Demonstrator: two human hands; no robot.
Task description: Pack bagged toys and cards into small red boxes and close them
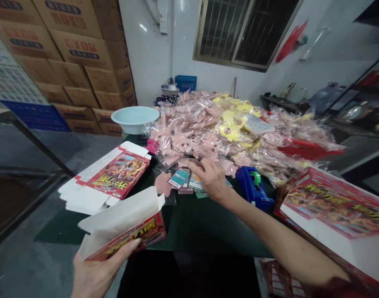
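Note:
My left hand [98, 271] grips the lower edge of an opened red printed carton [123, 225] whose white flaps stand up, at the near left of the dark green table [192, 225]. My right hand [209, 178] reaches forward, fingers curled down onto a small stack of teal and pink cards [185, 181] at the foot of a big pile of bagged pink and yellow toys [226, 128]. Whether its fingers pinch a card is hidden. A stack of flat unfolded cartons [105, 178] lies on the table's left.
A blue tape dispenser [254, 186] sits just right of my right hand. More red cartons [335, 211] are stacked at the right. A pale blue basin [135, 118] stands at the table's far left. Brown cardboard boxes [80, 62] fill the back left wall.

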